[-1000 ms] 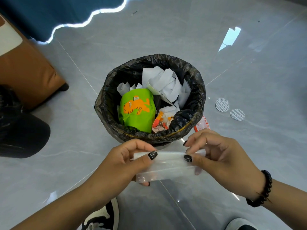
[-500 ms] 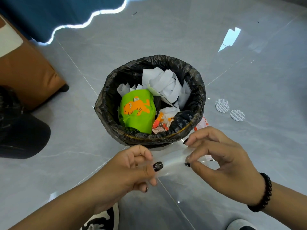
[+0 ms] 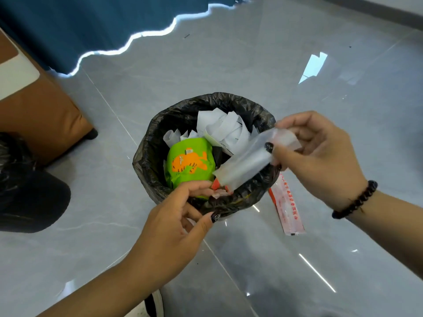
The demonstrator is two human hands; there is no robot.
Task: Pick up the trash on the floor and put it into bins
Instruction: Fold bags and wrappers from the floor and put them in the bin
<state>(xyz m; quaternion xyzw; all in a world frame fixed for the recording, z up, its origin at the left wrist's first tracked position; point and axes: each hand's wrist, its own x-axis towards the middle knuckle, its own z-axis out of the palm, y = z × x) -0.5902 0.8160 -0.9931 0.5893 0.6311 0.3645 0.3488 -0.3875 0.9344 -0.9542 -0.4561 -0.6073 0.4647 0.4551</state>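
Note:
A bin lined with a black bag [image 3: 148,154] stands on the grey floor, holding a green packet with an orange tiger [image 3: 190,163] and crumpled white paper [image 3: 226,131]. My right hand [image 3: 320,156] pinches a clear plastic wrapper [image 3: 249,161] by its upper end; the wrapper slants down over the bin's right rim. My left hand [image 3: 174,227] hovers at the near rim with fingers loosely curled, holding nothing. A red-and-white sachet [image 3: 286,209] lies on the floor just right of the bin.
A brown padded seat [image 3: 41,115] and a dark blue curtain [image 3: 80,26] are at the left and far left. A black bag or dark garment [image 3: 25,193] sits at the left edge. My shoe [image 3: 153,305] shows at the bottom.
My left hand has let go of the clear wrapper. My right hand has carried it up and right over the bin. The view has come closer, and the sachet now shows fully.

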